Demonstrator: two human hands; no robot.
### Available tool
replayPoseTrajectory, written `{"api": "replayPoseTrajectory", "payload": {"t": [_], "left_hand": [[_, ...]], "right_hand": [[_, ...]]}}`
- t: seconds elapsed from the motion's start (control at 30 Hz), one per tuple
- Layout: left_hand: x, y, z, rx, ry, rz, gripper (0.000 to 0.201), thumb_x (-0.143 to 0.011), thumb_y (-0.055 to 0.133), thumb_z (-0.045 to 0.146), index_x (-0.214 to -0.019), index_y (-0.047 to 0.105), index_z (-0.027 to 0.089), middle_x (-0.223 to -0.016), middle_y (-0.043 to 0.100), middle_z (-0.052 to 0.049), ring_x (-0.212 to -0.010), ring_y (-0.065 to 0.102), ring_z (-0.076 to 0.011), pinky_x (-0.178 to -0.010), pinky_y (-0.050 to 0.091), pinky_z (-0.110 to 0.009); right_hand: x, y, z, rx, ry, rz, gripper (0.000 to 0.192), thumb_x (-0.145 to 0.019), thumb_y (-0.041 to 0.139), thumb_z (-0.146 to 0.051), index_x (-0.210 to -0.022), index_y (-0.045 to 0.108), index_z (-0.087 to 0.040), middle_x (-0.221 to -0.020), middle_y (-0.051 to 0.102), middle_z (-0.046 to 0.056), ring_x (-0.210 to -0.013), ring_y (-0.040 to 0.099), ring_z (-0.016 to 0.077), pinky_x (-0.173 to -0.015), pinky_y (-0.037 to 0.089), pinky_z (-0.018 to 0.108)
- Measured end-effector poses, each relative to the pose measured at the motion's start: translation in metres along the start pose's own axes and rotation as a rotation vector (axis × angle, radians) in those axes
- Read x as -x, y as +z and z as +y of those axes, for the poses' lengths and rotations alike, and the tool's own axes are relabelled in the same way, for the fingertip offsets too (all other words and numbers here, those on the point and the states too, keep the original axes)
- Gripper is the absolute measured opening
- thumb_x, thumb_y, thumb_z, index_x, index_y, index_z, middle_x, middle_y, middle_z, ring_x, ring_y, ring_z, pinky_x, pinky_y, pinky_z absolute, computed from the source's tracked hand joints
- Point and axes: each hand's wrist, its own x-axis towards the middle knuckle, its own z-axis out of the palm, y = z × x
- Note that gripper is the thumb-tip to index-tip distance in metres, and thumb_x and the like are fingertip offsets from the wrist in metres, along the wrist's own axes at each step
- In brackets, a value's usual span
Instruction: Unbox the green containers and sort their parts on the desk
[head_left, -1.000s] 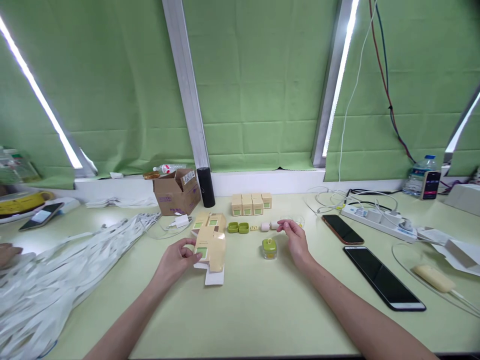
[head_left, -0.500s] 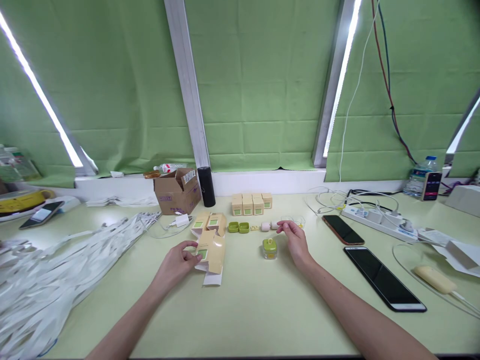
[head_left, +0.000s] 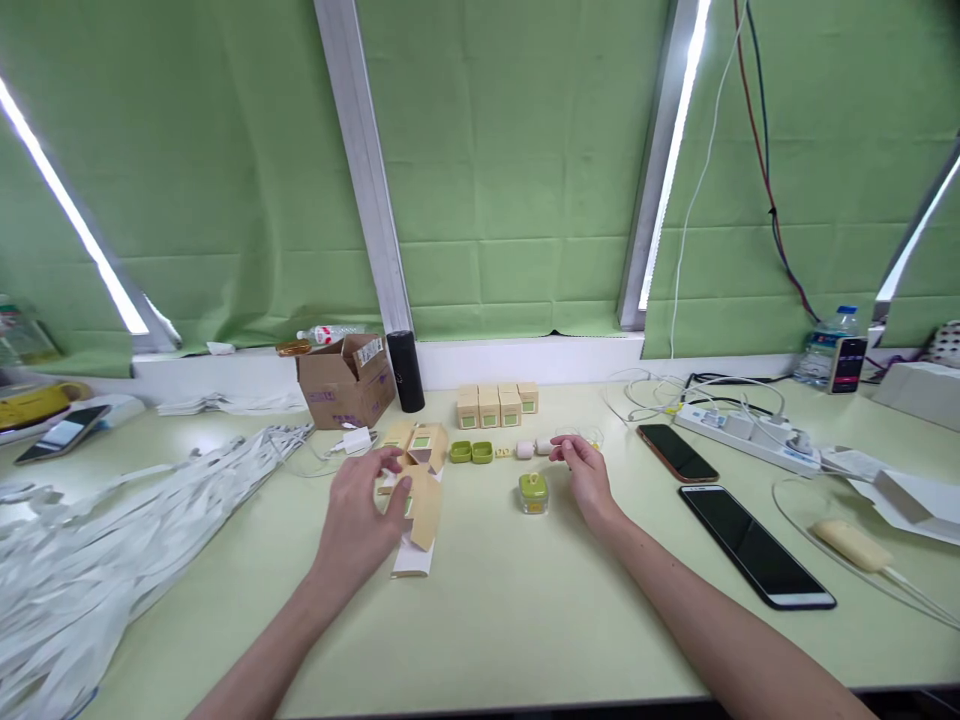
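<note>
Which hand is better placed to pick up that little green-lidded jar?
Probably the right hand: it rests on the table just right of the jar, apart from it. The left hand is on the flat carton.

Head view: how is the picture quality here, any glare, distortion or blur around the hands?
Head view: wide-angle distortion bows the window frames; light strips blow out to white; table evenly lit, shadows faint; left hand on the flat carton and right hand fairly sharp.

Single head-worn view, forward and down (fairly near) over the table (head_left: 510,600).
</note>
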Motion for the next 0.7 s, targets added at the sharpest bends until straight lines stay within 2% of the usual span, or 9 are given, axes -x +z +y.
{"api": "replayPoseTrajectory", "payload": {"t": [0.07,0.13,0.23,0.3,0.4,0.47,0.7], "left_hand": [[0.002,0.013,0.024,0.084,0.119,-0.055,0.029,-0.094,0.058,0.032,-0.121,0.062,0.023,-0.106,0.071,-0.008,-0.11,0.062,-0.0303,-0.099,0.049,-0.047],[0.004,0.031,0.046,0.155,0.186,-0.179,0.032,-0.093,0.059,0.026,-0.125,0.059,0.024,-0.113,0.07,-0.009,-0.117,0.061,-0.0305,-0.101,0.05,-0.048],[0.003,0.062,0.071,0.213,0.179,-0.381,0.044,-0.088,0.061,0.021,-0.132,0.057,0.024,-0.119,0.068,-0.011,-0.119,0.061,-0.0316,-0.1,0.051,-0.048],[0.0,0.081,0.08,0.221,0.149,-0.503,0.055,-0.082,0.065,0.019,-0.136,0.056,0.022,-0.12,0.067,-0.013,-0.121,0.06,-0.0327,-0.102,0.049,-0.047],[-0.007,0.102,0.082,0.236,0.106,-0.594,0.063,-0.077,0.069,0.02,-0.139,0.056,0.021,-0.13,0.066,-0.015,-0.129,0.056,-0.0352,-0.107,0.046,-0.047],[-0.01,0.111,0.079,0.249,0.078,-0.614,0.063,-0.076,0.068,0.02,-0.138,0.057,0.021,-0.132,0.066,-0.016,-0.131,0.055,-0.0358,-0.107,0.045,-0.046],[-0.003,0.122,0.067,0.336,-0.026,-0.628,0.054,-0.085,0.066,0.027,-0.138,0.06,0.023,-0.138,0.06,-0.016,-0.134,0.053,-0.0333,-0.114,0.041,-0.048]], "right_hand": [[-0.001,0.0,0.002,0.008,0.015,-0.011,0.046,-0.086,0.061,-0.068,-0.091,0.072,-0.023,-0.071,0.067,0.002,-0.07,0.059,0.0213,-0.07,0.046,0.035],[-0.001,0.0,0.005,0.024,0.03,-0.02,0.047,-0.086,0.06,-0.069,-0.09,0.071,-0.022,-0.063,0.061,-0.001,-0.06,0.053,0.0188,-0.06,0.042,0.032],[0.001,0.0,0.009,0.06,0.048,-0.026,0.046,-0.085,0.062,-0.068,-0.087,0.07,-0.023,-0.054,0.052,-0.004,-0.052,0.046,0.0171,-0.054,0.035,0.03],[0.001,0.001,0.011,0.083,0.053,-0.034,0.044,-0.084,0.063,-0.067,-0.085,0.07,-0.023,-0.052,0.05,-0.005,-0.051,0.044,0.0171,-0.053,0.033,0.03],[0.0,0.002,0.013,0.116,0.05,-0.048,0.04,-0.083,0.065,-0.063,-0.082,0.069,-0.024,-0.052,0.051,-0.004,-0.051,0.044,0.0177,-0.054,0.033,0.03],[-0.001,0.002,0.013,0.138,0.04,-0.054,0.036,-0.083,0.064,-0.06,-0.079,0.07,-0.024,-0.052,0.053,-0.004,-0.051,0.044,0.018,-0.054,0.033,0.03],[-0.004,0.004,0.016,0.197,-0.004,-0.095,0.023,-0.079,0.066,-0.046,-0.075,0.071,-0.024,-0.057,0.06,-0.002,-0.054,0.048,0.0185,-0.057,0.035,0.031]]}}
